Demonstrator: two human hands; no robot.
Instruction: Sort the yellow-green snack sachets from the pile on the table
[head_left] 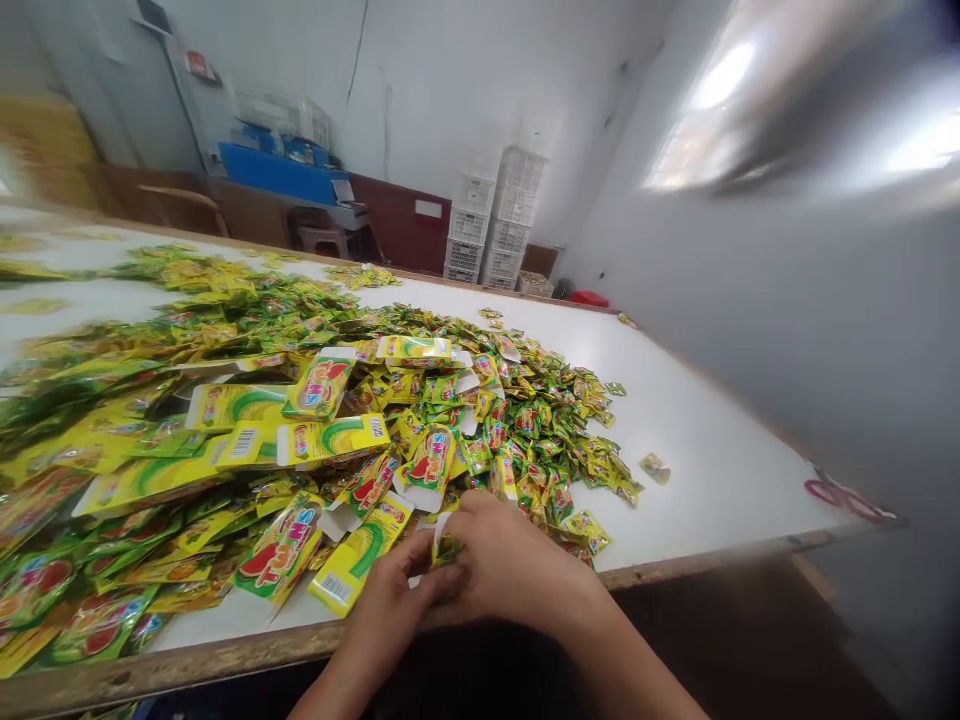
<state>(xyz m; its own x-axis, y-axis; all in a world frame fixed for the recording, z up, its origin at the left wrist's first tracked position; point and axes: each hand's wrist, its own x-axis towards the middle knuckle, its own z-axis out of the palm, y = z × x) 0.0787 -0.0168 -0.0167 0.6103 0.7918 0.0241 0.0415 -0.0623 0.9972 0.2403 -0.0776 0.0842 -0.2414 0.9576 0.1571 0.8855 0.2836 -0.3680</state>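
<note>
At the near table edge, my left hand [397, 595] is closed around a small yellow-green carton [447, 550] with a white flap up. My right hand [510, 560] curls over the same carton from the right, its fingertips at the opening. Most of the carton is hidden between the hands, and I cannot tell whether a sachet is in the right fingers. Several printed cartons lie just beyond, among them a yellow one with a barcode [360, 555] and one with a red fruit picture [429, 468]. Around them spreads a big heap of small shiny green-yellow sachets [525, 420].
The white table [720, 430] has a worn wooden edge. A loose sachet [655, 467] lies right of the heap, and pink-handled scissors [844, 498] rest at the right corner. Behind stand stacked white crates [514, 215], a blue bench [285, 175] and a stool [319, 230].
</note>
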